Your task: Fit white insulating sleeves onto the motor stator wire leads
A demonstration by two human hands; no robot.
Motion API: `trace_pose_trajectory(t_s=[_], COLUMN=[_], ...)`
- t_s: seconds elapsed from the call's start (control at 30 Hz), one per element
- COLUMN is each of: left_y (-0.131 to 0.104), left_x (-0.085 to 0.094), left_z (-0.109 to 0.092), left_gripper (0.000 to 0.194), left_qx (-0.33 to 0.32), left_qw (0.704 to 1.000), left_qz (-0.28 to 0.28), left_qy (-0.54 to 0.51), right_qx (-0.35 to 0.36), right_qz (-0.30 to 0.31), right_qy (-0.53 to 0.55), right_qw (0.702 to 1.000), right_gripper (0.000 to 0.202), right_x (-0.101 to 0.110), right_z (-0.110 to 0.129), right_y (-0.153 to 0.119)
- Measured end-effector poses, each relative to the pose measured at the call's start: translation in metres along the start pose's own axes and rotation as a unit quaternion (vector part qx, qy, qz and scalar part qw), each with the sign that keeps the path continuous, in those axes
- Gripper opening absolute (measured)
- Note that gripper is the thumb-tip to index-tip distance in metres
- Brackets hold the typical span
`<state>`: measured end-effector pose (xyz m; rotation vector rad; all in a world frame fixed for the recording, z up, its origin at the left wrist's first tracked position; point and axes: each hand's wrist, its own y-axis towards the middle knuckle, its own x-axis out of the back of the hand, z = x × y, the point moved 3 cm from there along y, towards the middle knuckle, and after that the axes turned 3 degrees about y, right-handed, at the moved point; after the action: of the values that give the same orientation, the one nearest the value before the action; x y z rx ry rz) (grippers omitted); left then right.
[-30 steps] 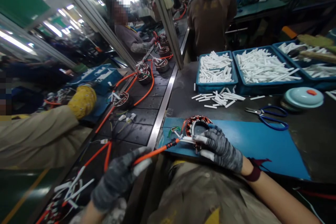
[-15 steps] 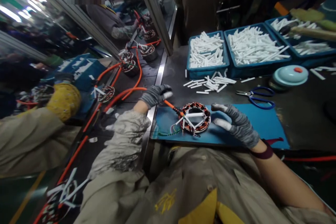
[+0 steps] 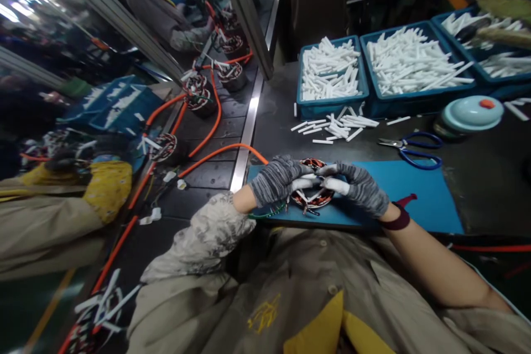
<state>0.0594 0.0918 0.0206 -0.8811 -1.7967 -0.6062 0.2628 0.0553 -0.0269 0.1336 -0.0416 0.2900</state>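
A round coil of orange, black and white windings (image 3: 314,199) lies on the blue mat (image 3: 427,199), with white tubes across its middle. My left hand (image 3: 280,180), in a grey glove with pale fingertips, reaches over the coil's left side. From the right, my right hand (image 3: 360,185) reaches over the opposite side, gloved the same way. The fingertips of both hands meet near the coil's middle, bent together on something small there that I cannot make out. An orange cable (image 3: 224,149) runs to the coil from the left, partly hidden by my left hand.
Blue bins of white tubes (image 3: 334,102) stand at the back right, with loose tubes (image 3: 342,126) before them. Blue-handled scissors (image 3: 418,150) and a lidded jar (image 3: 470,116) lie nearby. More coils (image 3: 199,97) sit left; a co-worker's yellow sleeve (image 3: 108,188) shows.
My left hand has moved right and my right hand left, both onto the coil, and their fingers have closed. The co-worker's second yellow sleeve and dark glove now show more at the left.
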Motion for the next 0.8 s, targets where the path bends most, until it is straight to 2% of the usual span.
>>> trace_pose_trajectory(t_s=[0.1,0.17,0.33,0.47,0.57,0.63,0.7,0.8], left_y=[-0.014,-0.019,-0.021,-0.02,-0.017,-0.013,-0.007,0.003], left_x=[-0.004,-0.005,-0.004,-0.007,-0.009,-0.008,-0.005,0.002], left_z=[0.003,0.002,-0.002,-0.002,-0.001,-0.003,-0.005,-0.011], left_gripper=[0.038,0.039,0.031,0.035,0.044,0.047,0.048,0.053], left_qx=[-0.016,-0.019,-0.016,-0.003,0.034,0.069,0.094,0.087], left_qw=[0.999,0.997,0.979,0.974,0.984,0.992,0.994,0.988], left_qz=[0.006,-0.003,-0.029,-0.026,-0.012,0.014,0.051,0.105], left_qy=[-0.028,-0.072,-0.201,-0.223,-0.176,-0.105,-0.024,0.066], right_qx=[0.012,0.016,0.025,0.023,0.059,0.1,0.132,0.132], right_qz=[0.057,0.071,0.043,-0.003,-0.04,-0.035,-0.019,0.002], right_qy=[-0.016,-0.023,-0.054,-0.12,-0.235,-0.316,-0.349,-0.27], right_qw=[0.998,0.997,0.997,0.992,0.969,0.943,0.928,0.954], right_gripper=[0.031,0.03,0.025,0.022,0.02,0.022,0.026,0.029], right_x=[0.0,0.001,0.0,-0.01,-0.016,-0.015,-0.006,0.016], right_z=[0.002,0.003,0.003,0.003,0.008,0.013,0.016,0.015], right_y=[0.006,0.008,0.008,0.007,0.004,0.0,-0.005,-0.011])
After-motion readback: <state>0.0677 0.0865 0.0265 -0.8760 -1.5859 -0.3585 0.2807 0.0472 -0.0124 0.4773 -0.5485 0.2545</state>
